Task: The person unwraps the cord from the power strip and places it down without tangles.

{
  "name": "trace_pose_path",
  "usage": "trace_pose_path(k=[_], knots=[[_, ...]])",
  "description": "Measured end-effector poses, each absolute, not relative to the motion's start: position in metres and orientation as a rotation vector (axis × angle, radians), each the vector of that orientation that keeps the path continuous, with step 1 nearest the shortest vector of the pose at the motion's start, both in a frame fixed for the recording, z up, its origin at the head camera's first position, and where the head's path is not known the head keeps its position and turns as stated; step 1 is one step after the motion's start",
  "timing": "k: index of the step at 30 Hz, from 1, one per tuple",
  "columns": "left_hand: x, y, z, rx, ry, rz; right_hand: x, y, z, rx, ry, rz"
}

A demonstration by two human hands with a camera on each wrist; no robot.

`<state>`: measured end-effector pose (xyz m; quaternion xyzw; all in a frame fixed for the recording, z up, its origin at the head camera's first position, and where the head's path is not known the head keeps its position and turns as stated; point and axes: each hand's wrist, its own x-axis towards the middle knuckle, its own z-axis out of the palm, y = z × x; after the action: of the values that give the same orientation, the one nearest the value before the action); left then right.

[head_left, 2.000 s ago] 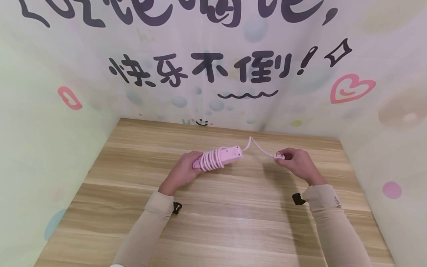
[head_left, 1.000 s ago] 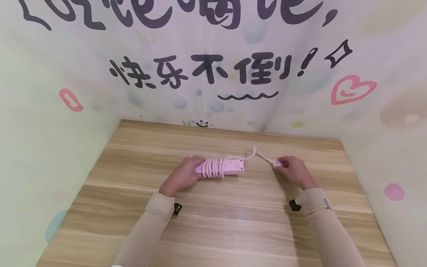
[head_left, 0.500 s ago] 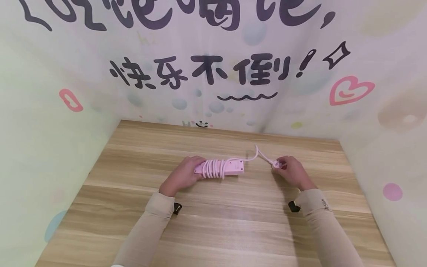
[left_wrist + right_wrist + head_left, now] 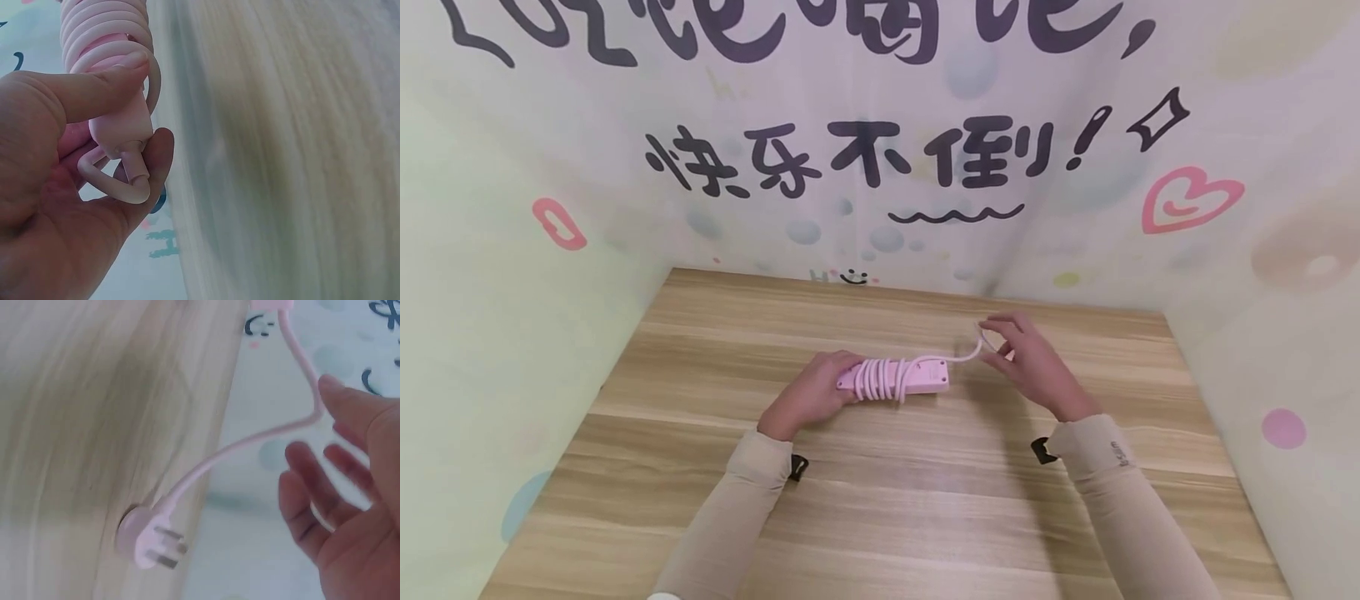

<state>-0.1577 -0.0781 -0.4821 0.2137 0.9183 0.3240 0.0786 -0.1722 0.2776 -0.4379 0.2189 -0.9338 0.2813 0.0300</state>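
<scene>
In the head view, a pink power strip (image 4: 928, 379) lies on the wooden tabletop with its pale pink cord (image 4: 880, 379) wound round it in several turns. My left hand (image 4: 814, 390) grips the strip's left end; the left wrist view shows the thumb (image 4: 103, 90) across the top, and the cord bending out of that end. A loose length of cord runs off to the right. There my right hand (image 4: 1037, 371) has its thumb against the cord, its fingers spread and relaxed. The plug (image 4: 147, 536), prongs showing, rests on the table in the right wrist view; my hand hides it in the head view.
The wooden table (image 4: 880, 500) meets a printed cloth backdrop (image 4: 775, 233) along its back edge. More cloth walls stand at the left (image 4: 490, 333) and right (image 4: 1262, 350) sides.
My right hand first lowered the plug to the table, then let go of it and moved left along the loose cord. The left hand lowered the strip, then held still.
</scene>
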Motion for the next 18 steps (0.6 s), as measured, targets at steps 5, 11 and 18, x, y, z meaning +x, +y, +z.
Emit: trace_pose_path(k=[5,11,18], knots=[[-0.158,-0.078,-0.48,0.623,2.747,0.969,-0.173,0.265,-0.438,0.871,-2.87,0.672],[-0.158,-0.081,-0.479,0.631,2.751,0.949,-0.174,0.259,-0.444,0.941,-2.906,0.569],[-0.158,-0.082,-0.48,0.635,2.77,0.941,-0.175,0.255,-0.449,0.974,-2.813,0.618]])
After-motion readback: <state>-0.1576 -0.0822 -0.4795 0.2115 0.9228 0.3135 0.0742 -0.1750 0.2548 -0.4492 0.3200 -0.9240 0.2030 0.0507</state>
